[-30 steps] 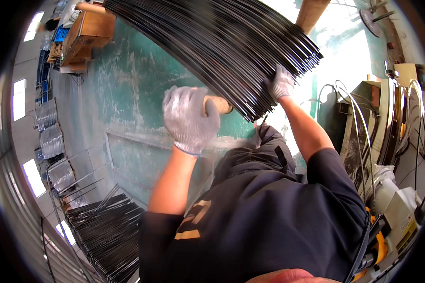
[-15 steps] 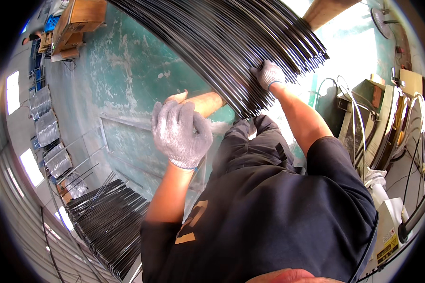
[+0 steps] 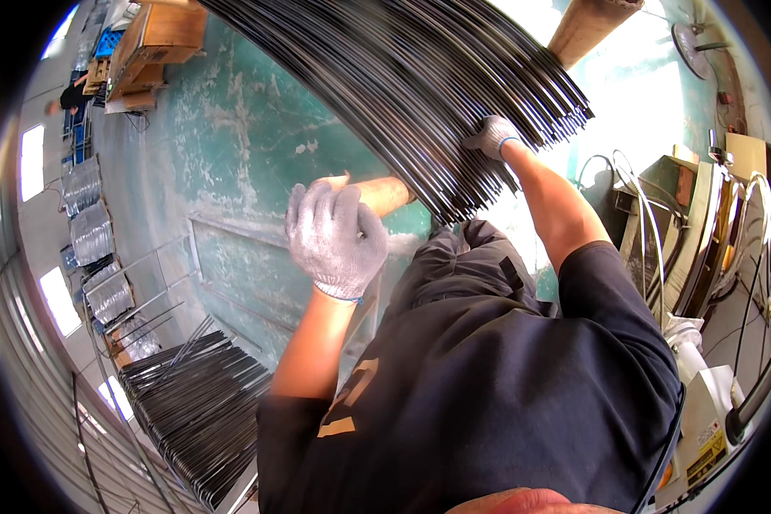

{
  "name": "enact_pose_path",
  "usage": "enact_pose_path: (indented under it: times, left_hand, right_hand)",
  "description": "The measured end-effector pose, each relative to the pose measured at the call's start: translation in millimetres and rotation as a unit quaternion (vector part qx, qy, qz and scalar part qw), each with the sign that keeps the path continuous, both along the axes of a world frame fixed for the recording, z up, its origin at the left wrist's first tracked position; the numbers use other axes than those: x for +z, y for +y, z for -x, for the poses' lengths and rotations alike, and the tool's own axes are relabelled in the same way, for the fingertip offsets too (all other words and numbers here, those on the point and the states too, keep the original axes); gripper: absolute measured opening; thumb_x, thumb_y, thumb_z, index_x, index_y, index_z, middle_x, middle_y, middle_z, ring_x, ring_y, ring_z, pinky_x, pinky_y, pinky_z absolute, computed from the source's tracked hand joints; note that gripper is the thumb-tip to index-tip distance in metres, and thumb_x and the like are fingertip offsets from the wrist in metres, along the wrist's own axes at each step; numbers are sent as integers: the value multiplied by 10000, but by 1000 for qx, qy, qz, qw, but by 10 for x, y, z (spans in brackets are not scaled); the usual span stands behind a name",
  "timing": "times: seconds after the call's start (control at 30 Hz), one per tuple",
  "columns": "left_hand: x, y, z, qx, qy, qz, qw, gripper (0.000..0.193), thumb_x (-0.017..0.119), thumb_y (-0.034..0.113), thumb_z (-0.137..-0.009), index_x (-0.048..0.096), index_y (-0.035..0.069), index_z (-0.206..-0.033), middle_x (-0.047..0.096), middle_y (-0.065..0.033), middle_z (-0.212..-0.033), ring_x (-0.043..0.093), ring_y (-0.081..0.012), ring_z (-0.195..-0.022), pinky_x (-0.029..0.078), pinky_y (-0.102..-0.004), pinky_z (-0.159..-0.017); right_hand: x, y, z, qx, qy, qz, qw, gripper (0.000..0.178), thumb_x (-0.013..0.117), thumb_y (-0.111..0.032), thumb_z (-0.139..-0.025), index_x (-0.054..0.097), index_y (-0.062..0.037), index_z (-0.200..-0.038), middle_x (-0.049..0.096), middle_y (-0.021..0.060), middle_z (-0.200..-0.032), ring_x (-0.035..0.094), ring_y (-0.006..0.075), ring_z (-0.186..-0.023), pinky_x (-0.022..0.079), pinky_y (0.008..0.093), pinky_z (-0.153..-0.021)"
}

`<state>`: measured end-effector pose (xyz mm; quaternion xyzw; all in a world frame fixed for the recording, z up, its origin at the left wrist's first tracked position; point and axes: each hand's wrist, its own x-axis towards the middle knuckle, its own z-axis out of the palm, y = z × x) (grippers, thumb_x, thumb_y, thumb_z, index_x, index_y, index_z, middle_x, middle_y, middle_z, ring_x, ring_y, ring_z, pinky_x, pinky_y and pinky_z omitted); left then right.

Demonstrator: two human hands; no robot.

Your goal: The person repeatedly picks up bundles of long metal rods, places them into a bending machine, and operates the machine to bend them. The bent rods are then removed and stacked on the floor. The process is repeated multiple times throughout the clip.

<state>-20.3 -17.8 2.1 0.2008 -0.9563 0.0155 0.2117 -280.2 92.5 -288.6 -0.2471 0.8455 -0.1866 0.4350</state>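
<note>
A wide layer of long black metal rods (image 3: 377,94) slopes across the upper middle, their cut ends toward my body. My right hand (image 3: 493,137), in a pale knitted glove, rests on these rods near their ends, its fingers curled down among them and partly hidden. My left hand (image 3: 336,236), in a grey-white glove, hovers apart from the rods with its back up and its fingers loosely stretched. Just beyond it, a brown wooden beam (image 3: 384,195) juts out from under the rods; the hand overlaps its end, and contact cannot be made out.
Another brown beam (image 3: 593,27) supports the rods at the upper right. A second pile of black rods (image 3: 197,411) lies at the lower left beside a metal frame (image 3: 195,244). Machinery with cables (image 3: 660,206) stands on the right. Far left, a person (image 3: 75,94) is near wooden furniture (image 3: 158,38).
My left hand has shifted slightly to the right in the picture. The right hand stays on the rods, its wrist turned a little. The view has tilted slightly, bringing the far person further in.
</note>
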Motion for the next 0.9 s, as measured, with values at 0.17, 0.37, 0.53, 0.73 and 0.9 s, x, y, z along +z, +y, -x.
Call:
enact_pose_path:
  times: [0.17,0.37,0.53,0.73,0.9]
  left_hand:
    - [-30,-20,-33,-10,11,2,1000,204,638,4,-767,691,66,-955,738,-95,-1006,679,-314,-988,498,-538,-1022]
    - [-36,-11,-71,-7,21,6,1000,201,649,19,-765,696,72,-954,733,-90,-990,678,-306,-999,496,-544,-1033]
    - [-33,-15,-66,-16,29,6,999,203,652,24,-757,696,71,-950,728,-88,-977,675,-303,-997,499,-542,-1027]
    - [-59,-29,-142,-24,44,3,999,197,674,48,-751,699,77,-945,717,-91,-960,669,-311,-998,494,-544,-1030]
    - [34,-34,-196,-51,56,-10,997,180,688,77,-765,695,81,-945,702,-105,-950,667,-317,-1007,470,-548,-1056]
  right_hand:
    - [-193,96,92,-39,-6,31,999,482,857,-322,-749,757,26,-1068,760,160,-925,722,268,-839,566,384,-834]
    - [196,183,191,-79,-202,88,972,256,782,-246,-879,747,8,-870,726,102,-749,673,196,-637,548,370,-644]
    - [119,250,214,-183,-354,178,900,248,756,-208,-937,750,38,-971,747,126,-847,701,234,-681,576,379,-650]
    - [438,277,67,-184,-479,183,839,328,602,-272,-1060,661,46,-1007,713,135,-845,691,214,-655,625,361,-624]
    - [1101,330,-327,-146,-217,88,961,570,680,-591,-954,688,-46,-787,559,40,-593,498,163,-476,421,333,-479]
